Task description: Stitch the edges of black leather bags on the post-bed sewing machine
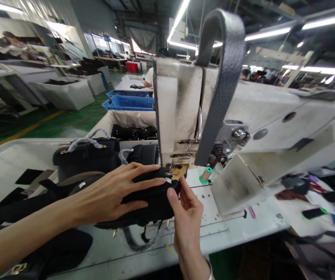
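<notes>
A black handbag [148, 200] lies on the white sewing table [214, 229], its edge pushed up to the presser foot of an industrial sewing machine [179, 109]. My left hand [117, 192] spreads across the top of the bag and grips it. My right hand [187, 217] pinches the bag's near edge between thumb and fingers, just by the needle area. A tan scrap [179, 170] sits at the presser foot. The needle point is hidden by the bag and my fingers.
A grey strap [224, 77] hangs over the machine head. A thread cone [206, 175] stands behind the foot. Black bags [87, 157] and a white-lined bin [132, 120] stand to the left, with blue crates [129, 102] beyond. Scraps and tools lie at right. A co-worker's shoulder [149, 77] shows behind.
</notes>
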A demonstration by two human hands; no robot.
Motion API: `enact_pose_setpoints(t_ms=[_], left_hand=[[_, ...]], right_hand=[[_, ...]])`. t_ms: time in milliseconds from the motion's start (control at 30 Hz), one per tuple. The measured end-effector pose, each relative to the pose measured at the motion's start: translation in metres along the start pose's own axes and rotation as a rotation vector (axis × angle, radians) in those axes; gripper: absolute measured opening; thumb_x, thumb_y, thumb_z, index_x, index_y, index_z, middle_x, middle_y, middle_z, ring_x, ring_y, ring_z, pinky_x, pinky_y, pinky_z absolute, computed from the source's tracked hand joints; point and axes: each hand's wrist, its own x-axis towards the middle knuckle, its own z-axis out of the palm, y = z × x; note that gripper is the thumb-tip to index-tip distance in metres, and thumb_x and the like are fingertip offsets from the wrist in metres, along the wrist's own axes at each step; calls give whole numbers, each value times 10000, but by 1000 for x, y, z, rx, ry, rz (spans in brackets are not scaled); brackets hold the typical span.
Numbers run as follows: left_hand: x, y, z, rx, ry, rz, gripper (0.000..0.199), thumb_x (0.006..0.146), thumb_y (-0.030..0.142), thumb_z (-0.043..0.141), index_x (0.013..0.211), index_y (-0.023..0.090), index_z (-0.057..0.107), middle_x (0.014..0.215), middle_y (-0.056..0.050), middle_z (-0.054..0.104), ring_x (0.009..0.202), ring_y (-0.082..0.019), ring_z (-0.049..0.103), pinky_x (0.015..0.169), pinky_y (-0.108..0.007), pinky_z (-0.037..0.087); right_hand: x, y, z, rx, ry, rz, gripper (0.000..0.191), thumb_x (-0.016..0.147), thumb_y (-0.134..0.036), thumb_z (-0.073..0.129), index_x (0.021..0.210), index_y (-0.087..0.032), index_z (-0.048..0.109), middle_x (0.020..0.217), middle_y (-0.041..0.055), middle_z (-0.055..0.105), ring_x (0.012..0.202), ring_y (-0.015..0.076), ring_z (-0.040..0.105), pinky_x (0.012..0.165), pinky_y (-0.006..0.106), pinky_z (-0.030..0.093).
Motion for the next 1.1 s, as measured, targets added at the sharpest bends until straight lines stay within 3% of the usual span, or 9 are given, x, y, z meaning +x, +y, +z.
enact_pose_setpoints(t_ms=[133,367,567,733,1100], left_hand=[[2,-1,6,27,22,30,587,971,339,521,1510,420,303,1546,-23,326,1279,-305,392,1027,-528,436],[3,-7,3,100,-27,71,584,983,296,497,1503,465,293,1553,10,327,1302,-333,368,1019,-520,409],[8,-6,-6,85,-61,70,589,986,261,466,1493,500,283,1533,26,349,1272,-307,409,982,-483,431],[9,-7,-7,92,-58,84,594,983,271,472,1491,510,277,1536,20,347,1240,-294,436,969,-465,428],[14,-3,-9,86,-56,67,600,981,253,454,1491,513,273,1521,25,368,1187,-286,465,900,-435,432]], right_hand=[[2,-7,9,163,-6,97,620,719,-253,796,1303,-171,604,1292,83,653,1219,225,601,1078,368,475],[8,-7,17,132,41,61,496,708,-166,711,1198,-145,634,1164,70,708,1069,199,667,973,310,530],[-2,13,0,106,16,-15,559,754,-269,810,1281,-211,634,1359,56,610,1290,204,546,1134,341,424],[-1,25,-8,23,24,-57,496,774,-296,803,1247,-248,661,1371,32,597,1302,218,537,1160,385,404],[4,20,-10,-39,-8,-31,504,792,-322,785,1269,-247,640,1372,29,594,1308,220,530,1172,396,382]])
